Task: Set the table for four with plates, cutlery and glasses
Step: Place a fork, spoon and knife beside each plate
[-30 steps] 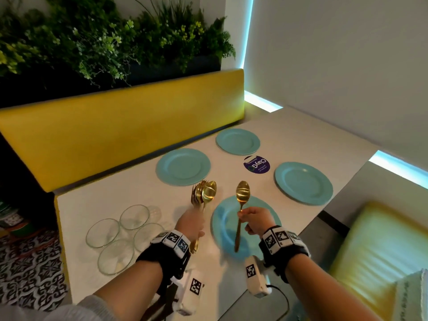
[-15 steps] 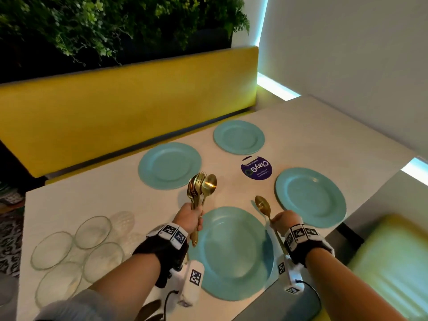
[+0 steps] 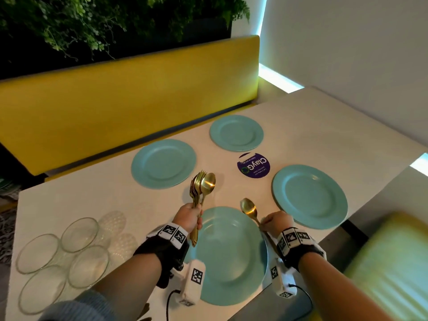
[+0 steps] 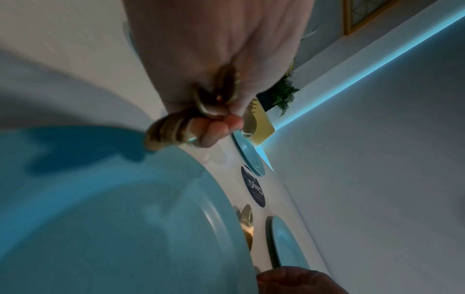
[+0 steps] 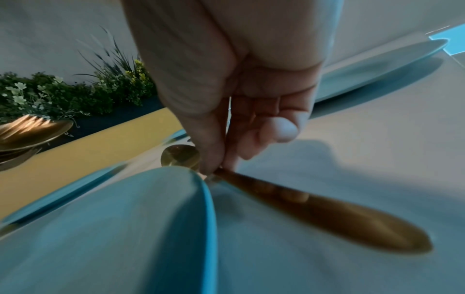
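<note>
Teal near plate point(image 3: 231, 262) lies bare on the table point(image 3: 92, 193); right hand point(image 3: 275, 222) pinches a gold spoon point(image 3: 249, 208) beside it, left hand point(image 3: 188, 216) grips bunched gold cutlery point(image 3: 202, 185).

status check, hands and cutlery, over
Left hand grips gold cutlery bundle. Right hand pinches one gold spoon beside near plate. Nothing in the way.

Left hand point(image 3: 188, 217) fisted around the handles of a gold cutlery bundle point(image 3: 202, 186), held upright just left of the near plate point(image 3: 231, 256). Right hand point(image 3: 276, 222) pinches a single gold spoon point(image 3: 248, 207) by its handle at that plate's right rim, bowl pointing away. Both forearms extended, wrists banded.
</note>
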The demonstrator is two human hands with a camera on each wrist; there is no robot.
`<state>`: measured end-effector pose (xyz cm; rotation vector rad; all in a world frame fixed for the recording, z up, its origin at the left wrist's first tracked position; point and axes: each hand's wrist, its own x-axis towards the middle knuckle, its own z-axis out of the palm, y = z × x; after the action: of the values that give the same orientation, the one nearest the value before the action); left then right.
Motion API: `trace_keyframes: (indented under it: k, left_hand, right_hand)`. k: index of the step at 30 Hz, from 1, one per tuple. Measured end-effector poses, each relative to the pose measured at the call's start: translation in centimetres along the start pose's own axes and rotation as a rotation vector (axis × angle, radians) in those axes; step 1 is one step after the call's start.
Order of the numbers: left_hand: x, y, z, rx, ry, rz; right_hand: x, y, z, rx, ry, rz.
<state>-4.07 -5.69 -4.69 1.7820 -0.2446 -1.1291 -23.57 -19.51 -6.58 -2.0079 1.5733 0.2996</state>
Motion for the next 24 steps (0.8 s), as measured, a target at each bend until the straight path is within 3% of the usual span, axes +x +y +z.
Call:
trace_keyframes:
  k: [7,10,15,18,24]
  left_hand:
    - [-1.2,0.0,-0.5,-0.046,-0.021,0.002]
    - [-2.1,-0.2,-1.0,-0.033,-0.039,0.016]
    - [-4.1,-0.4,-2.1,0.008,-0.095,0.094]
    - [-5.8,-0.5,-2.9,0.018,-0.145,0.137]
    - [-7.9,-1.5,-4.9,0.025,-0.219,0.165]
  right_hand:
    - [-1.3,-0.9,-0.4,0.024,0.098,-0.007]
    - [-3.1,-3.4,-1.1,0.093,0.127,-0.086]
    - [-7.6,-9.2,0.0,0.296,-0.051,-0.277]
    - [-10.3,-12.0,1.5,0.386,-0.137,-0.271]
    - [-13.1,-13.6,3.3,0.558,-0.122,-0.210]
